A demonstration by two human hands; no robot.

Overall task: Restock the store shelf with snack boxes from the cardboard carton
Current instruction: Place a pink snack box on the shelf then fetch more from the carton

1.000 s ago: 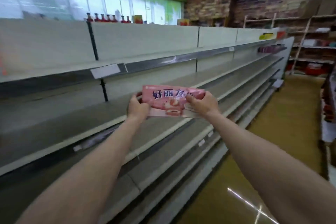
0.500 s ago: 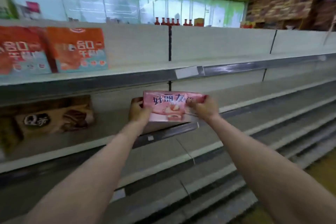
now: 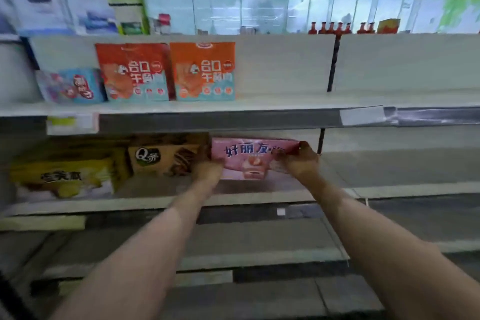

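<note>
We've got the pink snack box (image 3: 249, 157) pinched at both ends, left hand (image 3: 207, 167) and right hand (image 3: 298, 160), over the second shelf (image 3: 389, 191) just right of the brown box (image 3: 166, 158). Slide it back flush, label forward. It's probably touching down already, but blur hides its bottom edge. No carton in view.

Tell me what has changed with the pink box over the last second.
The pink snack box went from being held out in the aisle to sitting in on the second shelf, right beside the brown Q box. The view swung left, bringing the orange packs into sight. Unchanged: the left hand and right hand grip its two ends.
</note>
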